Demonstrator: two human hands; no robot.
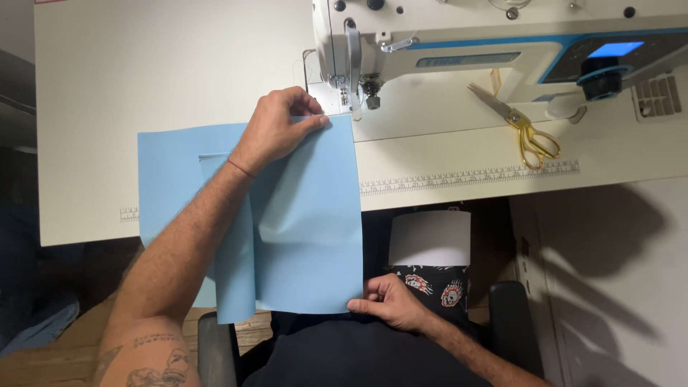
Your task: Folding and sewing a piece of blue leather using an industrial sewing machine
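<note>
With the left hand [276, 129] pinching the blue fabric [308, 215] near the sewing machine's needle [349, 100] and the right hand [390, 304] gripping its near edge, the cloth was best kept taut and square.

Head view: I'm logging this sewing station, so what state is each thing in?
Light blue fabric: folded over itself, top edge at the presser foot, lower part hanging off the table.
Left hand: pinching the fabric's top corner.
Right hand: gripping the fabric's bottom edge.
Sewing machine: display screen lit blue.
Gold-handled scissors: closed, lying flat on the table.
</note>
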